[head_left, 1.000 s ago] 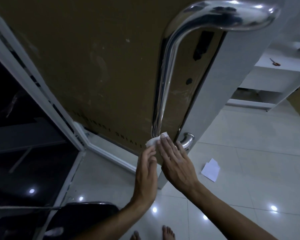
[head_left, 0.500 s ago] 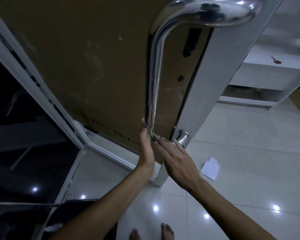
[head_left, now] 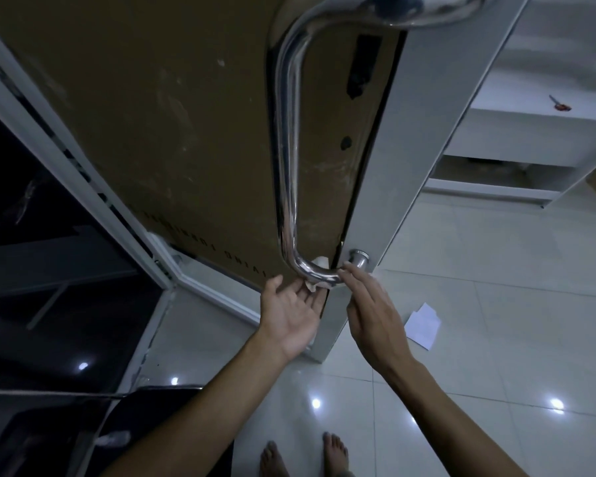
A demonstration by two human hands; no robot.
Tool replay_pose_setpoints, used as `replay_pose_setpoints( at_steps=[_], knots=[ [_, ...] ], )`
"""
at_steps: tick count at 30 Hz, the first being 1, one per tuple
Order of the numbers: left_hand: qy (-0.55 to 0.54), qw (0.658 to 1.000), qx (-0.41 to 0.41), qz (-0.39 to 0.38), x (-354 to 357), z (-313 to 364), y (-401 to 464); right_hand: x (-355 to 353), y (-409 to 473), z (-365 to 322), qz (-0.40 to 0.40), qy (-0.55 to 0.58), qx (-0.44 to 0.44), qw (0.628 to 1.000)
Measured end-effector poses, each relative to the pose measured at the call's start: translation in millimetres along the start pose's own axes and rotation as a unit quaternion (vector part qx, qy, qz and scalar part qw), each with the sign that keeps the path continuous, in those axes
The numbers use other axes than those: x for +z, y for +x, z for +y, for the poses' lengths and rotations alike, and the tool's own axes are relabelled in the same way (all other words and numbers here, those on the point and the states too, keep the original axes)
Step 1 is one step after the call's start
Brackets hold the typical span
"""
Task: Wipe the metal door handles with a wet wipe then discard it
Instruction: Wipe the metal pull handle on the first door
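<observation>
Wipe (head_left: pixel 316 274) sits bunched behind the handle's (head_left: pixel 287 156) lower bend; my left hand (head_left: pixel 291 313) presses it open-palmed, right hand (head_left: pixel 370 313) flat, fingertips touching the bar.

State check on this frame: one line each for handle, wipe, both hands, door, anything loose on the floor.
door handle: mounted upright, lower bend being wiped
wet wipe: wrapped round the lower bend
left hand: palm up, fingers under the wipe
right hand: fingers straight, tips on the handle
door: open, edge toward camera
paper: lying on the tiles
</observation>
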State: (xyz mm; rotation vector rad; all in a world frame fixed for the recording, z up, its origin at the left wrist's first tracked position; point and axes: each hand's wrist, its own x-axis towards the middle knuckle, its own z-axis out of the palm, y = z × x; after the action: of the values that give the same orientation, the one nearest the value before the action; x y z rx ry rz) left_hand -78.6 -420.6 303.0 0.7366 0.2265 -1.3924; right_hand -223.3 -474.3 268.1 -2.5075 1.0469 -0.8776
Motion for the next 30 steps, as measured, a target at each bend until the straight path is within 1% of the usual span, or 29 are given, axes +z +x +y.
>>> replay_pose_setpoints(
  at_steps=[4,6,9,11,13,15,18,20,23,25,27,29,30],
  knots=[
    [0.048,0.996,0.067,0.024,1.4,-7.2,-6.6,-1.2,-2.4,-1.4,-0.008,0.02,0.009,1.0],
    [0.1,0.987,0.128,0.019,3.4,-9.3,-11.4,-1.6,-1.8,-1.2,-0.015,0.029,0.011,0.999],
    [0.217,0.953,0.213,0.016,7.5,-7.7,-11.8,-1.1,-1.3,0.0,-0.02,0.042,0.013,0.999],
    [0.307,0.911,0.275,0.006,8.9,-5.1,-8.4,-1.0,-1.1,0.4,-0.02,0.048,0.011,0.999],
    [0.399,0.856,0.328,-0.018,8.1,-6.0,-5.6,-1.3,-0.7,0.6,-0.021,0.056,0.011,0.998],
    [0.476,0.801,0.362,-0.029,2.2,-10.7,-4.1,-1.8,-0.5,0.4,-0.021,0.062,0.013,0.998],
    [0.598,0.683,0.418,-0.022,-14.5,-22.3,0.8,-3.9,0.5,1.6,-0.023,0.062,0.016,0.998],
    [0.657,0.613,0.44,-0.011,-26.0,-25.7,8.0,-5.0,1.8,2.0,-0.022,0.064,0.018,0.998],
    [0.724,0.526,0.446,0.02,-37.1,-25.0,19.4,-8.0,4.4,3.7,-0.013,0.066,0.018,0.998],
    [0.763,0.458,0.453,0.047,-45.8,-23.1,25.0,-9.8,5.9,5.2,-0.007,0.068,0.018,0.997],
    [0.807,0.382,0.447,0.058,-56.5,-20.5,29.7,-10.6,6.7,7.1,-0.006,0.07,0.018,0.997],
    [0.851,0.297,0.429,0.061,-64.4,-15.9,32.0,-10.6,7.7,8.5,-0.009,0.075,0.024,0.997],
    [0.867,0.262,0.42,0.06,-66.0,-13.0,32.0,-10.4,8.0,8.9,-0.012,0.077,0.029,0.997]
  ],
)
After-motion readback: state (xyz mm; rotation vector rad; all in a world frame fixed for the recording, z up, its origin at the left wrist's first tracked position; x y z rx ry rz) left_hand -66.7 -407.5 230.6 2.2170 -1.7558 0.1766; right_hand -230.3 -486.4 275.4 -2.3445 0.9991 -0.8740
